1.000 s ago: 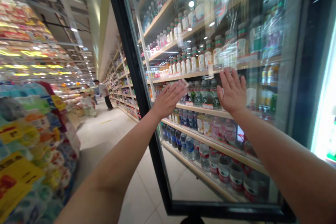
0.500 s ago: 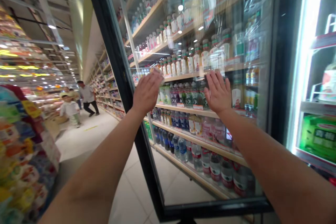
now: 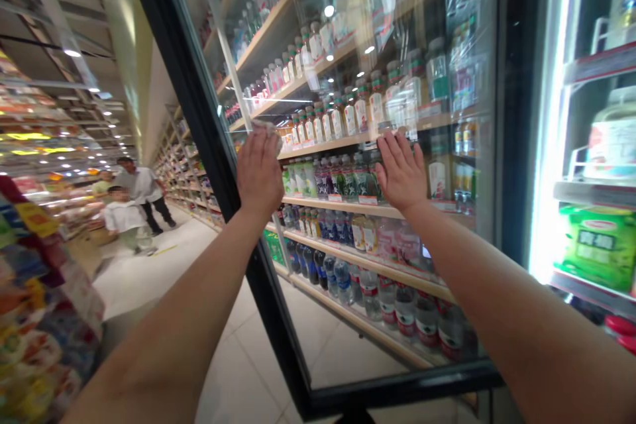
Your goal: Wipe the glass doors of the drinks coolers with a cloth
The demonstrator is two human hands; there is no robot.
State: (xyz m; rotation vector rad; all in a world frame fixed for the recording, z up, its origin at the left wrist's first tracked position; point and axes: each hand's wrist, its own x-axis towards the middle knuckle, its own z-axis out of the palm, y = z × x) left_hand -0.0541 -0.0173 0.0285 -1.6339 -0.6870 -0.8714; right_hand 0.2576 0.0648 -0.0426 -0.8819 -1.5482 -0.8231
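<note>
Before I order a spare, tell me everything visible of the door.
The door is a clear, glass-like pane in a black frame, standing open, its top out of view. Lights reflect in it; bottles show beyond. The left grip seems to press a pale cloth to it; the right grip seems laid flat on it.

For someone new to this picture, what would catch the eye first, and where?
Probably the left hand, with a pale cloth, near the left edge of the glass door, and the right hand spread further right. Rows of bottles show behind them. At the far right, a green packet sits beside a bright light strip.
</note>
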